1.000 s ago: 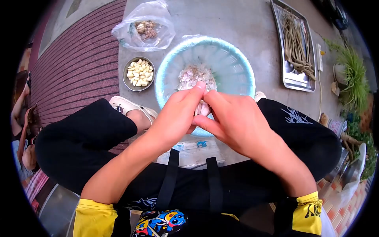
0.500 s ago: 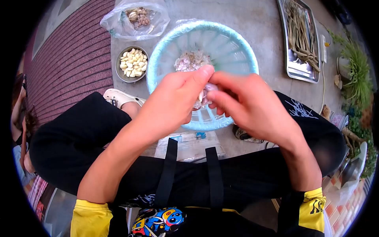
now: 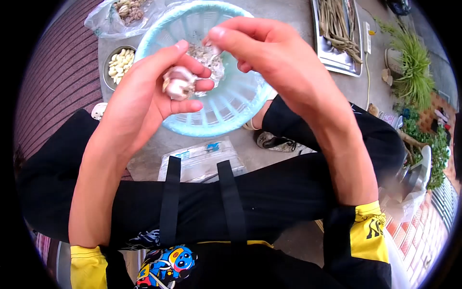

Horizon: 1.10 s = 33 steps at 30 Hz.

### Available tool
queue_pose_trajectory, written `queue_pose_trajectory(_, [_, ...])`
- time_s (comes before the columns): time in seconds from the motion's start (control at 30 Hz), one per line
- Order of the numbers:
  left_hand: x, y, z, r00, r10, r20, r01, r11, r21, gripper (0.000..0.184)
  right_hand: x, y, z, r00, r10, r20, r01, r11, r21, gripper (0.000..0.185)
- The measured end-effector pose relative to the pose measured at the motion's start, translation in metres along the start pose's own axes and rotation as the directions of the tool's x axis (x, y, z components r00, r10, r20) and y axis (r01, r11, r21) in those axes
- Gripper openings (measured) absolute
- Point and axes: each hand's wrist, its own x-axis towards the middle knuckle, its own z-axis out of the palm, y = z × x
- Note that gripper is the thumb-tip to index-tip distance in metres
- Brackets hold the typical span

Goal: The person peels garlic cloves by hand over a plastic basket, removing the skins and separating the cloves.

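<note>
A partly opened garlic bulb (image 3: 179, 84) rests in my left hand (image 3: 151, 89), against the palm and curled fingers, its cloves showing white and pinkish. To the right, my right hand (image 3: 269, 50) pinches a small pale piece of garlic skin (image 3: 213, 47) between thumb and forefinger; its edges are blurred. Both hands are above a light-blue plastic basin (image 3: 211, 126) lined with clear film. Loose garlic peelings (image 3: 211, 65) lie in the basin, partly hidden behind the hands.
A metal bowl (image 3: 107, 72) of peeled cloves (image 3: 121, 64) stands left of the basin. Behind it lies a plastic bag (image 3: 103, 24) with garlic bulbs (image 3: 130, 10). A metal tray (image 3: 342, 62) of dried stalks (image 3: 337, 29) sits at right, near a potted plant (image 3: 416, 72).
My hands have come apart: the left now shows the bulb in its palm, and the right has lifted away with a small piece. The view has shifted, so the basin appears further left and higher.
</note>
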Motion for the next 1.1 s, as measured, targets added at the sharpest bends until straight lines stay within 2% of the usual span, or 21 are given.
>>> queue_pose_trajectory(0.03, [-0.002,0.002,0.001,0.998,-0.054,-0.040,0.054,0.999,0.006,0.030,0.001,-0.002,0.001,0.998,-0.059,-0.013,0.058,0.993,-0.104,0.031])
queue_pose_trajectory(0.07, [-0.004,0.002,0.002,0.998,-0.047,-0.043,0.048,0.999,0.012,0.030,-0.001,-0.004,0.002,0.998,-0.068,-0.013,0.067,0.993,-0.101,0.031])
queue_pose_trajectory(0.13, [-0.005,0.000,0.006,1.000,0.024,0.000,-0.024,0.999,0.039,0.028,-0.004,-0.008,0.008,0.999,-0.028,0.024,0.028,1.000,-0.001,0.031])
queue_pose_trajectory(0.17, [-0.006,0.000,0.011,0.997,0.065,-0.044,-0.062,0.995,0.074,0.025,-0.002,-0.004,0.010,1.000,-0.023,0.020,0.023,1.000,-0.017,0.029])
queue_pose_trajectory(0.27, [-0.003,-0.003,0.002,0.985,0.166,-0.044,-0.151,0.960,0.237,0.025,-0.004,-0.003,0.015,0.999,0.045,0.030,-0.048,0.992,0.117,0.022])
queue_pose_trajectory(0.4, [-0.003,-0.007,0.006,0.968,0.225,-0.114,-0.197,0.957,0.213,0.021,-0.007,0.003,0.018,1.000,0.026,0.008,-0.027,0.989,0.144,0.019])
queue_pose_trajectory(0.5, [-0.005,-0.006,0.008,0.956,0.282,-0.075,-0.255,0.932,0.257,0.019,-0.009,0.004,0.023,0.977,-0.190,-0.093,0.170,0.966,-0.193,0.014])
queue_pose_trajectory(0.53, [-0.005,-0.006,0.008,0.950,0.302,-0.083,-0.269,0.922,0.280,0.018,-0.011,0.004,0.025,0.977,-0.190,-0.094,0.169,0.967,-0.191,0.014])
queue_pose_trajectory(0.6, [-0.007,-0.005,0.009,0.942,0.324,-0.092,-0.282,0.909,0.307,0.017,-0.011,0.001,0.027,0.946,-0.317,-0.072,0.264,0.878,-0.399,0.016])
queue_pose_trajectory(0.63, [-0.009,-0.003,0.010,0.946,0.314,-0.081,-0.267,0.897,0.352,0.017,-0.011,0.001,0.025,0.957,-0.287,-0.034,0.234,0.839,-0.491,0.025])
queue_pose_trajectory(0.67, [-0.011,-0.001,0.011,0.951,0.302,-0.067,-0.253,0.883,0.396,0.016,-0.011,0.000,0.023,0.956,-0.291,-0.037,0.237,0.840,-0.488,0.025])
queue_pose_trajectory(0.73, [-0.011,-0.004,0.011,0.943,0.329,-0.055,-0.276,0.863,0.423,0.015,-0.012,-0.003,0.021,0.978,-0.158,0.140,0.203,0.881,-0.426,0.031])
queue_pose_trajectory(0.77, [-0.011,-0.005,0.010,0.934,0.356,-0.046,-0.300,0.845,0.444,0.015,-0.012,-0.007,0.021,0.978,-0.159,0.139,0.204,0.883,-0.423,0.031])
queue_pose_trajectory(0.83, [-0.012,-0.005,0.008,0.926,0.376,-0.028,-0.328,0.839,0.435,0.014,-0.014,-0.014,0.023,0.988,0.060,0.141,-0.021,0.965,-0.261,0.034])
queue_pose_trajectory(0.87, [-0.013,-0.005,0.007,0.918,0.396,-0.010,-0.355,0.834,0.422,0.014,-0.013,-0.012,0.022,0.988,0.060,0.141,-0.022,0.966,-0.258,0.034])
queue_pose_trajectory(0.9, [-0.013,-0.004,0.007,0.919,0.395,-0.012,-0.353,0.834,0.424,0.014,-0.013,-0.009,0.020,0.965,0.168,0.203,-0.161,0.986,-0.051,0.034])
queue_pose_trajectory(0.93, [-0.014,-0.003,0.008,0.915,0.402,0.010,-0.375,0.845,0.382,0.015,-0.012,-0.007,0.019,0.924,0.257,0.284,-0.306,0.940,0.148,0.035])
queue_pose_trajectory(0.97, [-0.015,-0.003,0.008,0.912,0.409,0.032,-0.395,0.854,0.337,0.015,-0.013,-0.006,0.020,0.894,0.278,0.350,-0.395,0.858,0.327,0.036])
queue_pose_trajectory(1.0, [-0.015,-0.005,0.008,0.911,0.411,0.032,-0.397,0.852,0.340,0.015,-0.014,-0.004,0.021,0.895,0.275,0.350,-0.392,0.859,0.329,0.036])
queue_pose_trajectory(1.07, [-0.011,-0.009,0.005,0.952,0.307,-0.008,-0.306,0.951,0.044,0.018,-0.012,-0.004,0.019,0.926,0.232,0.298,-0.308,0.919,0.244,0.031])
queue_pose_trajectory(1.1, [-0.011,-0.008,0.005,0.950,0.312,-0.008,-0.311,0.949,0.050,0.018,-0.011,-0.005,0.020,0.928,0.224,0.299,-0.301,0.921,0.246,0.031])
